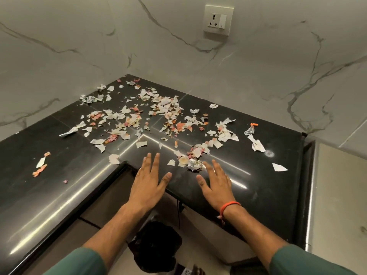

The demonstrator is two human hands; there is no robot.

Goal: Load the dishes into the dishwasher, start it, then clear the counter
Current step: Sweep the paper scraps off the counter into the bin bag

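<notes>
Clearing stage: both hands, left hand (148,184) and right hand (215,184), flat, fingers spread, empty, on glossy black stone counter (59,195). Next likely: sweep torn white-and-orange paper scraps (158,114) toward black bin bag (156,247)

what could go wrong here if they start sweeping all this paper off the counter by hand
1. The scraps are light and spread widely over the counter; a fast sweep with the open left hand and right hand may scatter them.
2. The black bag sits on the floor below the inner corner; scraps pushed over the edge elsewhere would probably miss it.
3. Far pieces near the wall and the lone ones at the left could be left behind.
</notes>
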